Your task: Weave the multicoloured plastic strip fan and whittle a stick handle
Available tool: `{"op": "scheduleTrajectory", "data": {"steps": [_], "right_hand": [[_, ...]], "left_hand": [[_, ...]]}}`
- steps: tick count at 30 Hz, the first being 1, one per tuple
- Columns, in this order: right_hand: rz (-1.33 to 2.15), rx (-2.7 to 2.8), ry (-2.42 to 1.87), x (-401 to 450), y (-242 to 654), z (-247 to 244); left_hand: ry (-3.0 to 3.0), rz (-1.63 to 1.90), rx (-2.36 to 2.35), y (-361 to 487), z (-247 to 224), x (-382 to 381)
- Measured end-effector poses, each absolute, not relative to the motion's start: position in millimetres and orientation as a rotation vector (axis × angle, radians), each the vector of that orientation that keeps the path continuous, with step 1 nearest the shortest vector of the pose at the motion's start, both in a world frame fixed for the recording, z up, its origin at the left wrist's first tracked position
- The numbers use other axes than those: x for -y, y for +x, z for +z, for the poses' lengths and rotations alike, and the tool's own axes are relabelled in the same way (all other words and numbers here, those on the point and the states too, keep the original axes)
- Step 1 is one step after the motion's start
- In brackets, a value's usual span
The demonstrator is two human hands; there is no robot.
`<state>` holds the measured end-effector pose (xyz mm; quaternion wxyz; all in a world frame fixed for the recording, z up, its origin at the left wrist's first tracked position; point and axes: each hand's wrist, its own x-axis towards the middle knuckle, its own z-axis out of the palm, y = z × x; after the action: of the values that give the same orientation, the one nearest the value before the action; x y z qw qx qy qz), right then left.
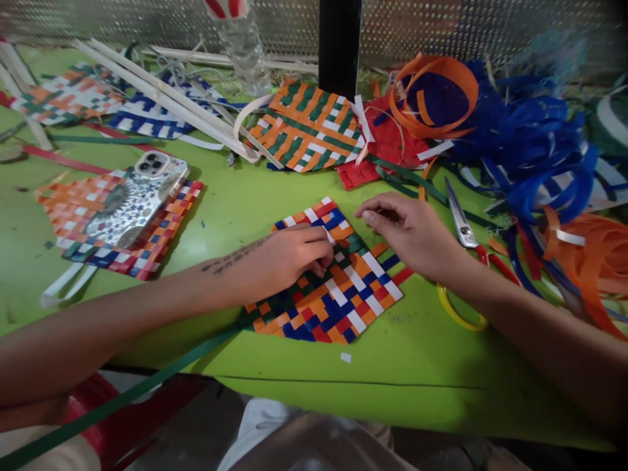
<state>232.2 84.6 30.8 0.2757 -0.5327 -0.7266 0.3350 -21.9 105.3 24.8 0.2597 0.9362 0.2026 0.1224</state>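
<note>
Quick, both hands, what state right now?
Left hand: curled on the woven mat; grip can't be told.
Right hand: partly open, fingers loosely bent, nothing seen in it.

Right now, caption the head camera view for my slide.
Left hand on a multicoloured woven piece, right hand beside it, scissors lying on the green table.

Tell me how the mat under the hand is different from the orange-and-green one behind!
The near mat mixes blue and red with orange; the back mat is mostly orange, green and white. The left hand is on the near mat, while no hand touches the back mat. Both are woven from flat strips.
</note>
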Motion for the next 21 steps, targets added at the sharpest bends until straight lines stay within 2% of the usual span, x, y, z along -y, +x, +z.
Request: {"op": "scheduleTrajectory", "data": {"steps": [11,21], "right_hand": [[1.044,2.187,-1.668,-82,233,51],[1.917,1.594,-1.516,-55,221,62]], "left_hand": [[2.603,0.421,-0.531,-24,7,-101],[2.622,0.413,-0.335,-43,10,-91]]}}
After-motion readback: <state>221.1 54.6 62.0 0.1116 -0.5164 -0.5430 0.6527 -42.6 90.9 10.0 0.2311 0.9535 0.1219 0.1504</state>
